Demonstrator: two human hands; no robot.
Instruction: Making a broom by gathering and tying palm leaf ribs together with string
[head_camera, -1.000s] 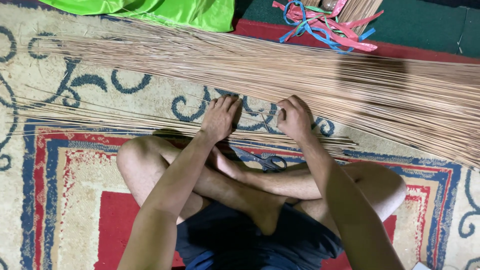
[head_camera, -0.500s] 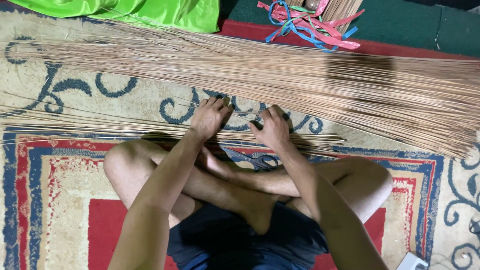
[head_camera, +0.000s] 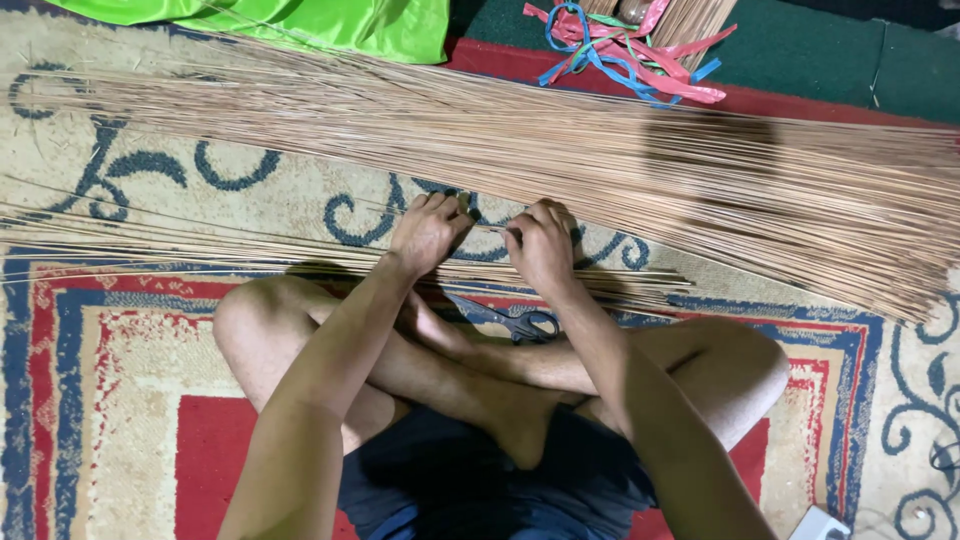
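Pinching thin brown sticks between curled fingers of left hand and right hand, scissors lying just below, big stick pile beyond.

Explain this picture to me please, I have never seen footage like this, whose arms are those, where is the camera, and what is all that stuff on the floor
The camera sits on a person's head and looks straight down, so the two bare arms are the wearer's own. The person sits cross-legged on a patterned rug. The left hand and right hand rest on a thin row of long, pale sticks just ahead of the knees, fingers curled onto them; whether either hand grips a stick is hard to tell. A far bigger pile of sticks lies beyond. Scissors lie by the feet. At the top are green cloth and a tangle of pink and blue ribbons.
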